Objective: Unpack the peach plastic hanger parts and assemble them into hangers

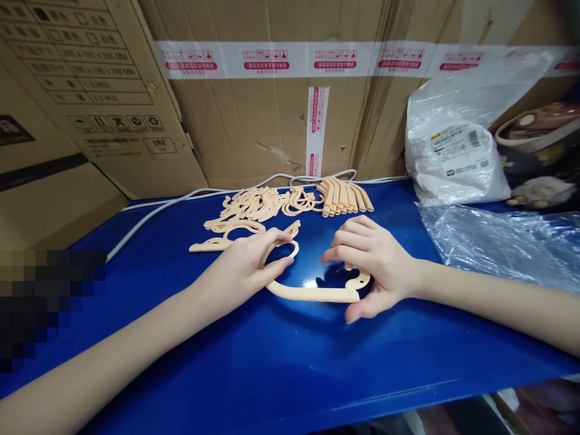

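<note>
My left hand [256, 257] pinches a beige plastic hanger piece [312, 294] at its rounded, looped end, between thumb and fingers. From there the piece's long bar runs right, held just above the blue table. Around its far end, by a small curled hook [360, 280], my right hand [374, 260] curves with thumb and fingers apart. Part of that end is hidden by the palm. Behind my left hand lie a few similar beige hanger pieces [211, 244], partly covered by it.
At the back of the blue table [290, 362] sit piles of small curved parts [254, 204] and stacked bent arms [347, 196]. A white cable [154, 216] runs behind them. Cardboard boxes [254, 121] wall the back and left. A plastic-wrapped package [457, 157] and clear film [502, 241] lie right.
</note>
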Action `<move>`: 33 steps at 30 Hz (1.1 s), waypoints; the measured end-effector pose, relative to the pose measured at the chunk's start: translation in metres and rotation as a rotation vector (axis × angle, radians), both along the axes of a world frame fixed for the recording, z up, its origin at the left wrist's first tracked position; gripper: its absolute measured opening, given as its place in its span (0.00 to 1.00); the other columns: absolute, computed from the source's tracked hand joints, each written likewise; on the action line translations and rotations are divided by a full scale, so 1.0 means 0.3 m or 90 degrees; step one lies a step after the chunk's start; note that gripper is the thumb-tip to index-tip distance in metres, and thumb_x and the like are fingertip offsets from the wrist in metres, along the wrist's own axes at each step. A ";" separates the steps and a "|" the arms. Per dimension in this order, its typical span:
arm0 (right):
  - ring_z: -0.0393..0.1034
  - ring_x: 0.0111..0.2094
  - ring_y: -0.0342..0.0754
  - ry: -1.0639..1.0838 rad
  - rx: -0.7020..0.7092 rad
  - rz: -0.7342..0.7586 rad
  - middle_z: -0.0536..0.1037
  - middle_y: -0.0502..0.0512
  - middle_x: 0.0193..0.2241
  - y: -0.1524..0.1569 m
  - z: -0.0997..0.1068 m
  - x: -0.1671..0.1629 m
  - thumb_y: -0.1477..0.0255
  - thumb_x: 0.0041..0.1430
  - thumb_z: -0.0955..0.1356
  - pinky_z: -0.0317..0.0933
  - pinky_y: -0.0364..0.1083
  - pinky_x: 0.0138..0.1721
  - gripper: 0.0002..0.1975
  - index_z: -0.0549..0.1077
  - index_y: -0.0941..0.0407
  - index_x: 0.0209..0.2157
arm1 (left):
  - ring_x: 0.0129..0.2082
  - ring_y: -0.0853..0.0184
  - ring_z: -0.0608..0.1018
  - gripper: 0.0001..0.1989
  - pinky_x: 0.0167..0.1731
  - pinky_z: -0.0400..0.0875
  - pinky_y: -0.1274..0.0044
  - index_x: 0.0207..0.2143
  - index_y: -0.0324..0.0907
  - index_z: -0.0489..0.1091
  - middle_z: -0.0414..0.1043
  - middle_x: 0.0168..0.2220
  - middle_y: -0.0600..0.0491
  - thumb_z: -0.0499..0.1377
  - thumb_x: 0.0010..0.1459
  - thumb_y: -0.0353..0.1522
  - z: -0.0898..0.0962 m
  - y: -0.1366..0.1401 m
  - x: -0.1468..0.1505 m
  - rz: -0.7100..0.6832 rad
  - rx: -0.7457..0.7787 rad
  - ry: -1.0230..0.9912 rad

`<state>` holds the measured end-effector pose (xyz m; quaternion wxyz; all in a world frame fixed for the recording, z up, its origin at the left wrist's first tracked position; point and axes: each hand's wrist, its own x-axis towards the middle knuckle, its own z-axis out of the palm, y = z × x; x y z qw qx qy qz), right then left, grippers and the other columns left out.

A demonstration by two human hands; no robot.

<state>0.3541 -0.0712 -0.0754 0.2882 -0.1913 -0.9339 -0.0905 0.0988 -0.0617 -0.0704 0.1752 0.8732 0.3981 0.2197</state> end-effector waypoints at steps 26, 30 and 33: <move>0.67 0.34 0.48 -0.056 0.048 0.066 0.77 0.57 0.33 -0.001 -0.013 -0.004 0.62 0.64 0.63 0.57 0.48 0.34 0.15 0.71 0.59 0.42 | 0.45 0.62 0.77 0.15 0.45 0.70 0.71 0.47 0.44 0.69 0.76 0.45 0.52 0.55 0.63 0.41 0.007 -0.007 0.010 0.033 0.007 0.001; 0.68 0.36 0.48 -0.083 0.048 0.089 0.77 0.57 0.36 -0.003 -0.016 -0.003 0.67 0.64 0.63 0.59 0.48 0.35 0.12 0.69 0.59 0.44 | 0.46 0.60 0.77 0.14 0.46 0.70 0.69 0.47 0.44 0.69 0.75 0.46 0.51 0.54 0.63 0.41 0.005 -0.002 0.011 0.028 0.012 0.008; 0.68 0.37 0.48 -0.086 0.044 0.087 0.78 0.56 0.36 -0.005 -0.016 -0.003 0.70 0.64 0.63 0.61 0.48 0.35 0.10 0.69 0.59 0.44 | 0.46 0.60 0.77 0.15 0.47 0.69 0.69 0.46 0.44 0.69 0.76 0.46 0.51 0.55 0.62 0.41 0.005 -0.002 0.012 0.032 0.011 0.004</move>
